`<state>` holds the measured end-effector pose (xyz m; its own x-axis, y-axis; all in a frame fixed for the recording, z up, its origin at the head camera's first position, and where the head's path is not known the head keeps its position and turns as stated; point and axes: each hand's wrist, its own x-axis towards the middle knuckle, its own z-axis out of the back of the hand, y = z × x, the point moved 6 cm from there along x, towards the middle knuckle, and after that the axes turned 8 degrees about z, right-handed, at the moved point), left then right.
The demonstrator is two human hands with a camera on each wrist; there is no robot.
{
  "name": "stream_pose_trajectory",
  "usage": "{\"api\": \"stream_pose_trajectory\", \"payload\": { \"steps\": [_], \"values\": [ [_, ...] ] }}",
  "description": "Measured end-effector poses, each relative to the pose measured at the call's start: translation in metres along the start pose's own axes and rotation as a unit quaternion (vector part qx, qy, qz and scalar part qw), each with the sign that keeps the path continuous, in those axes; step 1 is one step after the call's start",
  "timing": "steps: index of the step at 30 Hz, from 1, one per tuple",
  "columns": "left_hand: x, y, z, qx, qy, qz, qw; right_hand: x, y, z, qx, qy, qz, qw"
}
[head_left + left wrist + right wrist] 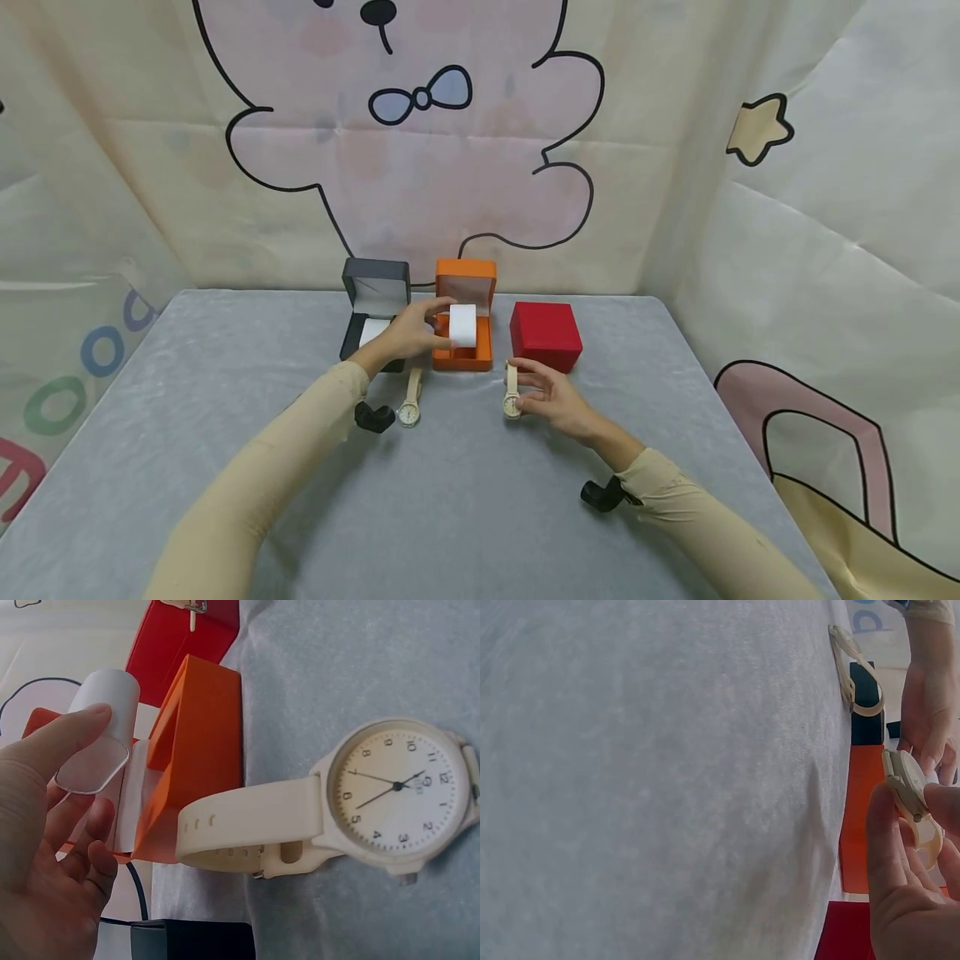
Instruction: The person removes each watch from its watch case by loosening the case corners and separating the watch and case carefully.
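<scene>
My left hand (pixel 415 333) grips the white cushion (pixel 462 325) over the open orange box (pixel 463 354); in the left wrist view its fingers (pixel 64 742) curl round the white cushion (pixel 101 727) beside the orange box (pixel 196 742). My right hand (pixel 546 397) pinches a cream watch (pixel 512 392) just above the table, in front of the shut red box (pixel 545 335). The right wrist view shows that cream watch (pixel 909 793) edge-on between thumb and fingers (pixel 889 855). A second cream watch (pixel 410 400) lies flat on the table, large in the left wrist view (pixel 375 802).
An open black box (pixel 375 312) with a white cushion inside stands left of the orange one. The grey cloth-covered table (pixel 225 400) is closed in by printed fabric walls (pixel 825 250) at the back and both sides.
</scene>
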<state>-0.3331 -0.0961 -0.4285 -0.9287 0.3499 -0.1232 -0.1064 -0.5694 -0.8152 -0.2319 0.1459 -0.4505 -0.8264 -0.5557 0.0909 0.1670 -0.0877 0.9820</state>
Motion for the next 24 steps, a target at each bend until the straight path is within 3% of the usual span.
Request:
{"api": "stream_pose_trajectory", "payload": {
  "steps": [24],
  "values": [
    [0.003,0.007,-0.003,0.003,0.01,0.0,0.9999,-0.008,-0.012,-0.009,-0.04,0.016,-0.028,0.999]
  ]
}}
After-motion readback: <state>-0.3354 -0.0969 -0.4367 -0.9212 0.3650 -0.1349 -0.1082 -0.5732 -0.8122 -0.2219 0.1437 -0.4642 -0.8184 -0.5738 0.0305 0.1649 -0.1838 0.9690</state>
